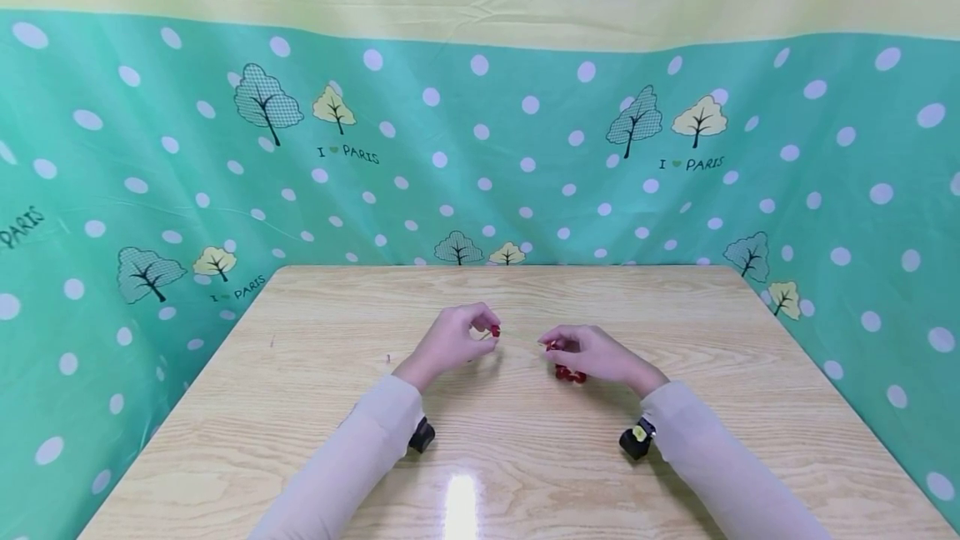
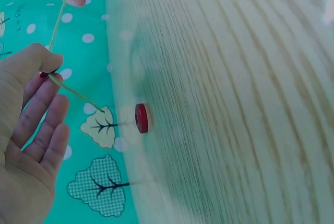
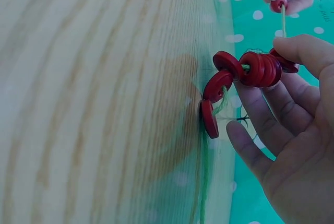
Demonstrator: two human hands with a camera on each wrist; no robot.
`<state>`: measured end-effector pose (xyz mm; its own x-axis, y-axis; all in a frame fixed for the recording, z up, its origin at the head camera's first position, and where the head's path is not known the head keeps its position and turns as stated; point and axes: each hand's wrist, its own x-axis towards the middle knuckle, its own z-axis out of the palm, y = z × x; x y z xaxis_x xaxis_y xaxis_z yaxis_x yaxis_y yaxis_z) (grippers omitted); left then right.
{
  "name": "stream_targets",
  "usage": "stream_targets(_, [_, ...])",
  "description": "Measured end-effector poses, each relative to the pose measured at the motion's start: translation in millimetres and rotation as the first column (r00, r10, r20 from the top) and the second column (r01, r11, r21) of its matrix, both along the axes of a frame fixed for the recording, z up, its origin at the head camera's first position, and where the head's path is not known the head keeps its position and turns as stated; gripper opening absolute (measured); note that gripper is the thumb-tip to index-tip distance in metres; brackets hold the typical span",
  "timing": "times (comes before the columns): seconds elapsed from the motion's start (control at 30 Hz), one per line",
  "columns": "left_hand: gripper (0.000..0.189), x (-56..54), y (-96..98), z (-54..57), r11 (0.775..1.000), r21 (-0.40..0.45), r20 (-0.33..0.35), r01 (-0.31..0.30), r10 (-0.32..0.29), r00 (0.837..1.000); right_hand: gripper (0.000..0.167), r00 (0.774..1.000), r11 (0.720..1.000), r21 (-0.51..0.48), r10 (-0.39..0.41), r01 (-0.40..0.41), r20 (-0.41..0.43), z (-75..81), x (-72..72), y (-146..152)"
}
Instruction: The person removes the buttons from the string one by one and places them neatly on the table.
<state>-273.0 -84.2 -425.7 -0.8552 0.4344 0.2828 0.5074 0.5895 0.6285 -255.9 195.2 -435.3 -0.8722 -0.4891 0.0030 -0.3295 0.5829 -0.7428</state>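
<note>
Between thumb and index finger, my left hand [image 1: 450, 338] pinches a red disc bead [image 1: 495, 330], and a green cord [image 2: 78, 94] passes through it, its free end sticking out. To its right, my right hand [image 1: 600, 354] pinches the cord by a string of red disc beads [image 3: 259, 70]. Several of these beads sit pressed together near the fingertips, while others hang lower at the tabletop, as the right wrist view shows. A stretch of cord [image 3: 283, 23] spans the gap between the two hands. The left bead is mostly hidden by the thumb in the left wrist view.
A single loose red bead [image 2: 142, 118] stands on its edge on the wooden table [image 1: 487, 440]. Behind the table's far edge hangs a green curtain [image 1: 480, 148] with white dots and printed trees. Black wrist cameras [image 1: 635, 440] sit below both wrists.
</note>
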Motion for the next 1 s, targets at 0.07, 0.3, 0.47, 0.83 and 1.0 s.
stream_targets(0.07, [0.019, 0.6, -2.1, 0.5, 1.000, 0.009, 0.008, -0.002, 0.002, 1.000, 0.030, 1.000, 1.000, 0.000, 0.001, -0.001, 0.003, -0.1, 0.1, 0.0])
stream_targets(0.3, [0.019, 1.0, -8.9, 0.5, 1.000, 0.003, 0.009, -0.014, 0.014, 1.000, 0.030, 1.000, 1.000, -0.010, 0.005, -0.004, 0.013, 0.4, 0.5, 0.1])
stream_targets(0.47, [0.020, 1.3, -12.6, 0.9, 1.000, 0.012, 0.018, -0.020, 0.020, 1.000, 0.031, 1.000, 1.000, -0.015, 0.017, -0.016, 0.007, 0.2, 0.5, 0.3])
stream_targets(0.83, [0.021, 1.0, -22.1, 2.7, 0.999, 0.016, 0.011, -0.052, 0.052, 0.999, 0.033, 1.000, 1.000, -0.001, 0.012, -0.012, 0.010, 0.7, 1.2, 2.4])
stream_targets(1.0, [0.021, -0.1, -25.8, 1.7, 0.998, 0.025, 0.003, -0.062, 0.062, 0.998, 0.033, 1.000, 1.000, 0.007, 0.008, -0.008, 0.009, 0.4, 0.8, 2.3])
